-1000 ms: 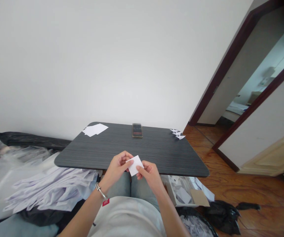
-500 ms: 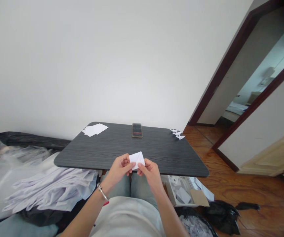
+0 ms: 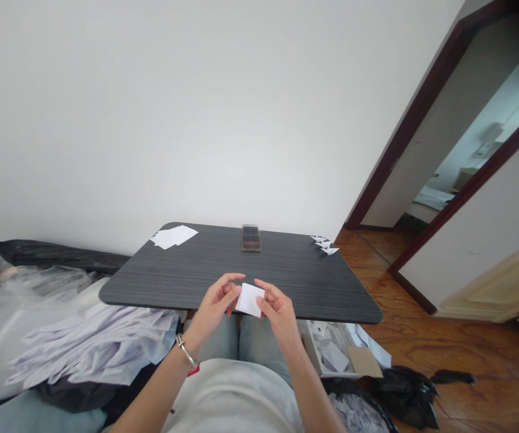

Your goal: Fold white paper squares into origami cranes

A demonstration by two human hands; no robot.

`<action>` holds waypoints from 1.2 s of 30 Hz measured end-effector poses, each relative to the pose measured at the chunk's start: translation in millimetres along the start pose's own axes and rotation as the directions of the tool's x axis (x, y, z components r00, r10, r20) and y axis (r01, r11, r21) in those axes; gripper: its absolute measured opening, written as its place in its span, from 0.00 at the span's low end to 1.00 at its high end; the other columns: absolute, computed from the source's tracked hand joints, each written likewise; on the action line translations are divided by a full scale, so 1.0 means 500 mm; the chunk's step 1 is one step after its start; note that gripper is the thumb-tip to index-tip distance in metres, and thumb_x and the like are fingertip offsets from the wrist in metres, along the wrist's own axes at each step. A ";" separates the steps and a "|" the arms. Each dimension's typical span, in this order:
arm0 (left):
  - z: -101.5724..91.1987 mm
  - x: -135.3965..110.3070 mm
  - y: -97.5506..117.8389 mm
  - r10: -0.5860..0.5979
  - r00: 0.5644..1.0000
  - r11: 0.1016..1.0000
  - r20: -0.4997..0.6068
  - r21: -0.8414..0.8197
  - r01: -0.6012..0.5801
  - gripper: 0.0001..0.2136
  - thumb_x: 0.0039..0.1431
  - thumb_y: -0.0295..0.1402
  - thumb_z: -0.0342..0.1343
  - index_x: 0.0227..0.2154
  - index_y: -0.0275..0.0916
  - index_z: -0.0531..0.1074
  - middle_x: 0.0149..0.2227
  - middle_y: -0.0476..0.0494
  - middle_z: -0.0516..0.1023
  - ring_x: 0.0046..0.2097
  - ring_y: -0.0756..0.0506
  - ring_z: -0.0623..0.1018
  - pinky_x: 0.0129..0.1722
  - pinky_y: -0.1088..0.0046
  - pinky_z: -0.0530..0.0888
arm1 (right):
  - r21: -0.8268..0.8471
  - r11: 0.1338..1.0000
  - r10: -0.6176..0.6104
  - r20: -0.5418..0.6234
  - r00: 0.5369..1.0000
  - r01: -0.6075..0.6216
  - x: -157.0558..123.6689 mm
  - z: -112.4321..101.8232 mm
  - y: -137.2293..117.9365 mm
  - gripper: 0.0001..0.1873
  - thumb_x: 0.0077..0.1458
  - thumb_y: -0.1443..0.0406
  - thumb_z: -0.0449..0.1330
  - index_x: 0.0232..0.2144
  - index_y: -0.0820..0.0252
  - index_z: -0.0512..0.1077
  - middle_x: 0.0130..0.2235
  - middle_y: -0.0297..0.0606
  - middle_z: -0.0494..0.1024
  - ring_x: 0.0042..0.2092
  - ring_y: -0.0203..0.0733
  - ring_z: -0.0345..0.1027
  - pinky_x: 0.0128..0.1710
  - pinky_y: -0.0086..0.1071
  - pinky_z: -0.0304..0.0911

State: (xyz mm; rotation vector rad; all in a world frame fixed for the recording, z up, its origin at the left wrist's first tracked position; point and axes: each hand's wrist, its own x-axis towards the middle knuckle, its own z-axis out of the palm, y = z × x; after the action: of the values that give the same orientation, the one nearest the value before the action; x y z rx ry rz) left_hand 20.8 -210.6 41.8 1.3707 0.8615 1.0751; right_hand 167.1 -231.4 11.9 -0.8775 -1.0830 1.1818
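Note:
A small folded piece of white paper (image 3: 249,300) is held up between my two hands, just above the near edge of the dark table (image 3: 223,264). My left hand (image 3: 218,299) pinches its left edge between thumb and fingers, with the index finger stretched out above. On the other side my right hand (image 3: 278,305) grips the right edge, its thumb lying on the front face and its index finger raised. Several small folded white paper pieces (image 3: 325,245) stand at the table's far right corner. Flat white paper sheets (image 3: 173,236) lie at the far left.
A phone-like dark device (image 3: 251,238) rests at the table's back middle, near the wall. Below left is a heap of white cloth (image 3: 101,346). To the right of my legs sit an open box (image 3: 317,355) of papers and a black bag (image 3: 406,394) on the wooden floor.
The folded paper has turned and sits slightly lower, showing a squarer face. Both index fingers have lifted off and stretched out above it.

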 end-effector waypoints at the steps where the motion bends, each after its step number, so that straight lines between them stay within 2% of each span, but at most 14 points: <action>1: -0.001 0.000 -0.001 0.008 1.000 1.000 0.009 -0.004 -0.008 0.16 0.53 0.38 0.52 0.43 0.36 0.65 0.18 0.56 0.59 0.20 0.55 0.60 0.17 0.82 0.57 | 0.021 1.000 -0.011 -0.007 1.000 0.011 0.001 0.000 0.001 0.20 0.45 0.64 0.60 0.43 0.60 0.66 0.19 0.25 0.66 0.20 0.30 0.57 0.19 0.23 0.53; 5: -0.006 0.002 -0.003 0.041 0.998 0.999 0.057 -0.010 -0.040 0.16 0.52 0.36 0.53 0.43 0.35 0.66 0.22 0.52 0.63 0.23 0.54 0.64 0.18 0.82 0.59 | 0.057 0.997 -0.046 -0.062 0.997 0.049 0.003 -0.003 0.003 0.17 0.44 0.65 0.61 0.37 0.58 0.62 0.17 0.22 0.62 0.18 0.29 0.54 0.18 0.22 0.51; 9: -0.006 0.002 -0.004 0.038 0.994 0.999 0.098 0.002 -0.038 0.13 0.52 0.35 0.54 0.38 0.34 0.69 0.23 0.51 0.64 0.25 0.53 0.67 0.19 0.82 0.62 | -0.001 0.998 -0.058 -0.126 0.990 0.059 0.001 -0.006 0.001 0.09 0.45 0.63 0.61 0.28 0.58 0.63 0.20 0.27 0.67 0.22 0.31 0.59 0.19 0.23 0.54; 13: -0.001 0.000 -0.002 0.024 0.993 0.999 0.119 -0.035 -0.020 0.13 0.50 0.35 0.55 0.37 0.34 0.69 0.23 0.50 0.67 0.26 0.52 0.69 0.20 0.81 0.66 | -0.067 0.997 -0.048 -0.138 0.989 0.039 -0.001 -0.007 0.002 0.08 0.45 0.61 0.60 0.25 0.61 0.70 0.21 0.31 0.70 0.24 0.35 0.62 0.20 0.25 0.56; 18: 0.000 0.000 -0.007 0.018 0.991 0.997 0.132 -0.077 -0.008 0.11 0.49 0.35 0.56 0.35 0.34 0.68 0.25 0.49 0.70 0.26 0.52 0.71 0.22 0.80 0.68 | -0.068 0.994 -0.086 0.005 0.996 0.086 -0.006 -0.007 -0.003 0.09 0.43 0.63 0.62 0.30 0.59 0.74 0.28 0.34 0.72 0.27 0.36 0.64 0.23 0.27 0.60; 22: -0.003 0.001 -0.011 0.013 0.993 0.995 0.115 -0.104 -0.001 0.10 0.49 0.34 0.57 0.33 0.34 0.68 0.25 0.49 0.71 0.26 0.52 0.72 0.23 0.80 0.69 | -0.108 0.987 -0.103 0.154 0.983 0.121 -0.008 -0.001 -0.011 0.25 0.33 0.66 0.67 0.39 0.55 0.72 0.38 0.37 0.71 0.35 0.42 0.67 0.29 0.29 0.65; 24: -0.005 0.001 -0.008 0.015 0.995 0.995 0.094 -0.103 -0.006 0.10 0.48 0.34 0.57 0.32 0.33 0.69 0.24 0.49 0.72 0.26 0.52 0.72 0.23 0.79 0.69 | -0.100 0.988 -0.104 0.164 0.981 0.121 -0.009 0.002 -0.011 0.26 0.34 0.67 0.67 0.41 0.54 0.72 0.41 0.38 0.70 0.37 0.43 0.67 0.30 0.30 0.65; 27: -0.005 0.000 -0.001 0.019 0.997 0.996 0.078 -0.089 -0.012 0.10 0.48 0.34 0.57 0.31 0.33 0.69 0.23 0.49 0.72 0.25 0.52 0.72 0.24 0.79 0.69 | -0.094 0.987 -0.116 0.140 0.983 0.130 -0.011 0.003 -0.008 0.19 0.38 0.66 0.65 0.38 0.56 0.72 0.39 0.38 0.70 0.35 0.41 0.67 0.30 0.30 0.64; 31: -0.005 -0.001 0.003 0.014 0.997 0.997 0.072 -0.078 -0.009 0.09 0.50 0.34 0.56 0.30 0.32 0.70 0.23 0.48 0.72 0.26 0.52 0.72 0.26 0.78 0.70 | -0.056 0.994 -0.079 0.149 0.986 0.089 -0.013 -0.002 -0.006 0.06 0.45 0.67 0.60 0.30 0.58 0.68 0.30 0.34 0.70 0.29 0.36 0.64 0.25 0.26 0.61; 36: -0.006 -0.002 -0.004 0.045 0.990 0.993 0.135 -0.114 -0.030 0.09 0.50 0.32 0.56 0.33 0.33 0.69 0.26 0.47 0.73 0.29 0.51 0.73 0.27 0.78 0.69 | 0.012 0.997 -0.078 0.132 0.988 0.077 -0.014 -0.004 -0.008 0.06 0.47 0.66 0.59 0.25 0.58 0.63 0.27 0.32 0.69 0.28 0.35 0.64 0.24 0.25 0.59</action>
State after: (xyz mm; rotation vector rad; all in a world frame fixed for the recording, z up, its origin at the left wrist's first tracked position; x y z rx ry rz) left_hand 17.9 -210.5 39.6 1.3544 0.6674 1.0294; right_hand 169.8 -238.9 13.9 -0.7539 -1.2089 1.1911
